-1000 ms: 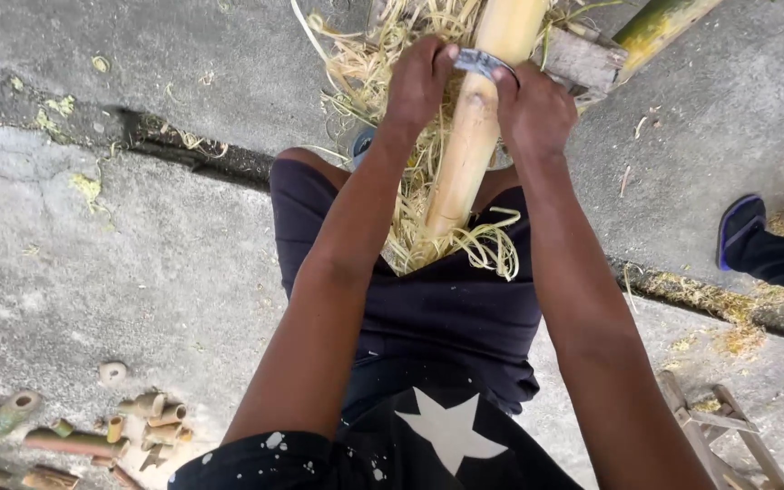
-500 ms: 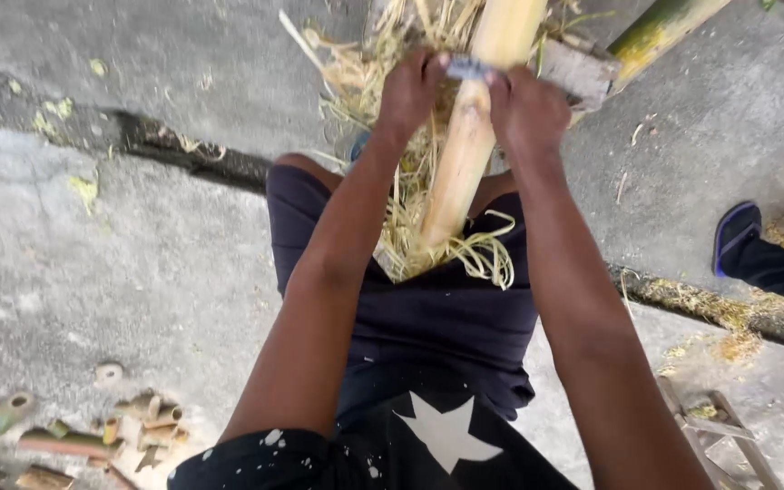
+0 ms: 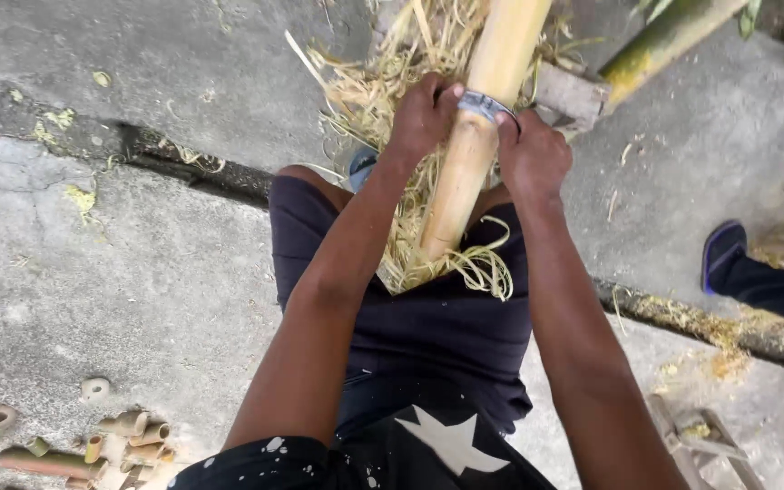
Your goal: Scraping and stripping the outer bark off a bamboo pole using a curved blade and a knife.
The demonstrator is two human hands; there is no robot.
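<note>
A grey concrete floor [image 3: 138,272] fills the view and is crossed by a dark crack [image 3: 183,168] running from nine o'clock toward four o'clock. At the centre, dark shorts [image 3: 428,336] are seen from above, with both forearms extended toward twelve o'clock. A pale, stripped bamboo pole [image 3: 478,145] is laid from the lap up to twelve o'clock, its lower end rested against the shorts. A mass of straw-coloured shavings [image 3: 383,91] is spread around the pole, with a curled bundle at its lower end. A green bamboo stalk [image 3: 673,41] is placed at one o'clock, beside a wooden block [image 3: 569,95]. The left hand [image 3: 424,113] is closed, fingers together, on one end of a curved metal blade [image 3: 485,104], and the right hand [image 3: 533,154] is clamped on the other end; the blade is pressed across the pole between them. A dark shoe [image 3: 723,254] of another person is seen at three o'clock. Short cut bamboo pieces [image 3: 129,436] are scattered at eight o'clock.
</note>
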